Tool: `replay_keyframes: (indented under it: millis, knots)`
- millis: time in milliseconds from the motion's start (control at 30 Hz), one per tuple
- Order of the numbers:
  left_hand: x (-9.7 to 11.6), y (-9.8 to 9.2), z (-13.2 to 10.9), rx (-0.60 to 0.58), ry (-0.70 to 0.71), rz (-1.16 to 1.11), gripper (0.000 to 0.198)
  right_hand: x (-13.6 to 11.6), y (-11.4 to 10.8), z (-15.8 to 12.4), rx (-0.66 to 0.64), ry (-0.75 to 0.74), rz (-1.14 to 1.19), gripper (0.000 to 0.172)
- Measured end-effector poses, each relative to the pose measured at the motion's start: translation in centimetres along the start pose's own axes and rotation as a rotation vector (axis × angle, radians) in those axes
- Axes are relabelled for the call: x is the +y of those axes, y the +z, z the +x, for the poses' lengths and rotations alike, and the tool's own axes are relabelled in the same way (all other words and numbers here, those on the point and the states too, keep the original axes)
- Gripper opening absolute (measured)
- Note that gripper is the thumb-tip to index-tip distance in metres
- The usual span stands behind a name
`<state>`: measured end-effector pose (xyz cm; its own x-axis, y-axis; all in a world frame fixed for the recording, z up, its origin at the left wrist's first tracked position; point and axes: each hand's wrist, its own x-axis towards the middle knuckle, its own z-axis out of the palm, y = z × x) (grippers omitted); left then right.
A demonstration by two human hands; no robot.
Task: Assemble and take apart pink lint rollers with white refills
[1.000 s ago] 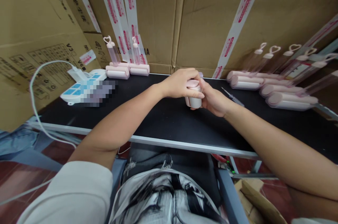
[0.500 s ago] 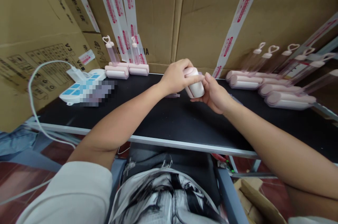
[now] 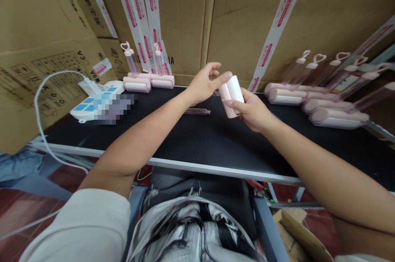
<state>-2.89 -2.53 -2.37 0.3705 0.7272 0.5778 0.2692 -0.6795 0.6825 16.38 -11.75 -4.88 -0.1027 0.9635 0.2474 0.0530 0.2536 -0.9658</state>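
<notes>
Above the black tabletop (image 3: pixel 200 142), the right hand (image 3: pixel 254 110) is closed around a pink roller head (image 3: pixel 233 91), lifted and tilted, likely to expose its white roll. The left hand (image 3: pixel 202 85) is open, one fingertip touching the roller. A clear handle tube (image 3: pixel 197 111) lies just beyond; finished rollers (image 3: pixel 324 107) line the cardboard boxes (image 3: pixel 247 15), seemingly set aside.
</notes>
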Motion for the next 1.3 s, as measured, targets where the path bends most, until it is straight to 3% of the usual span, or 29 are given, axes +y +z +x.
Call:
replay_keyframes:
  millis: [100,200,300,433,667,1033,1300]
  knots:
    - [-0.2,-1.8,-0.8,-0.093,-0.015,0.179,0.055,-0.5,0.0,0.1,-0.028,0.120,0.191,0.044]
    - [-0.7,-3.6,-2.9,-0.462,-0.066,0.525,0.051,-0.4,-0.2,0.4,0.002,0.138,0.250,0.050]
    - [-1.3,-4.5,-4.7,-0.637,-0.093,0.710,0.044,0.2,-0.3,0.7,0.029,0.128,0.242,0.058]
    - [-1.4,-4.8,-5.1,-0.593,-0.023,0.583,0.034,0.8,-0.3,1.1,0.043,0.141,0.229,0.059]
    - [0.4,-5.3,-5.2,-0.427,0.077,0.291,0.043,0.3,-0.4,0.6,-0.008,0.163,0.270,0.058]
    - [1.4,-4.3,-5.9,-0.485,0.144,0.229,0.051,0.3,-0.3,0.5,-0.018,0.164,0.303,0.062]
    - [2.1,-4.1,-6.2,-0.485,0.084,0.190,0.058,0.2,0.0,0.2,-0.020,0.165,0.309,0.064]
